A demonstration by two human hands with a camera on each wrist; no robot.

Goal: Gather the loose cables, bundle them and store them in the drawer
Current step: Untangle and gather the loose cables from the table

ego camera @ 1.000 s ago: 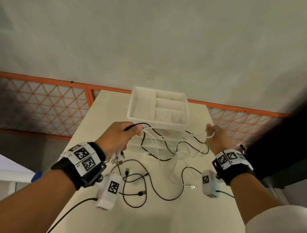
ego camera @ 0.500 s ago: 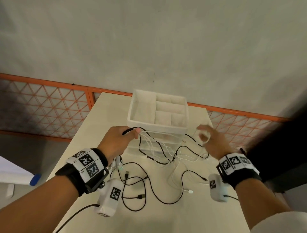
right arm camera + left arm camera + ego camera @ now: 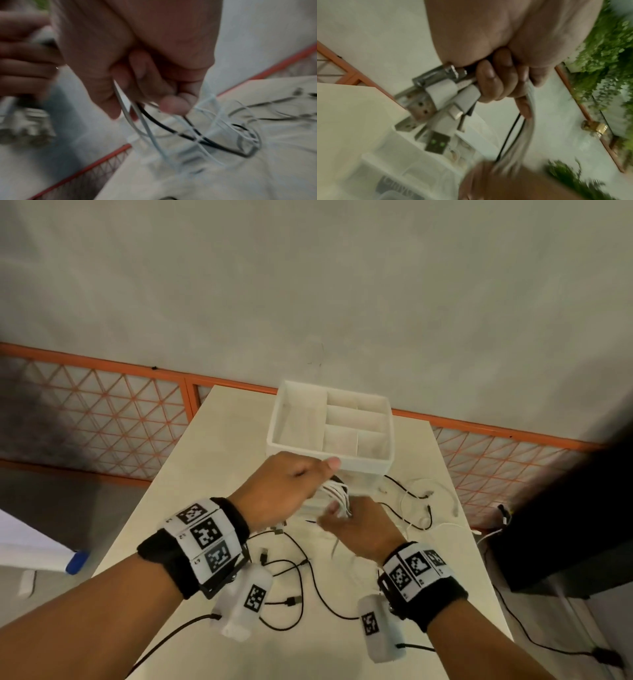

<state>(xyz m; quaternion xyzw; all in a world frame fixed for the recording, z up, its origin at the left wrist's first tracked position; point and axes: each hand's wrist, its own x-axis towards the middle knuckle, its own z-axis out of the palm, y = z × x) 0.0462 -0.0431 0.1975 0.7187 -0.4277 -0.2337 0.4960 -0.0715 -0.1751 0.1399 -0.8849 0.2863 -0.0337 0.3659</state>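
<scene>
Left hand point(image 3: 286, 491), fingers curled tight round a bunch of white and black cables point(image 3: 337, 496), plug ends sticking out past the knuckles in the left wrist view: silver USB plugs point(image 3: 440, 75) and white connector housings point(image 3: 441, 93). Right hand point(image 3: 356, 527) just beside and a little nearer, fingers point(image 3: 173, 105) curled round the same strands further along, thin white and black lines trailing down from the grip to the pale cream tabletop point(image 3: 219, 460). Both hands raised above the table, in front of the white plastic drawer unit point(image 3: 330, 436) with its open divided tray on top, standing at the far middle of the table. More loose cable on the surface: black loops point(image 3: 301, 587) near the wrists, white and black strands point(image 3: 421, 508) spread to the right of the hands. Beyond the table, an orange lattice railing point(image 3: 102, 409) and a grey floor. Wrist views blurred, so exact count of held cables not clear.
</scene>
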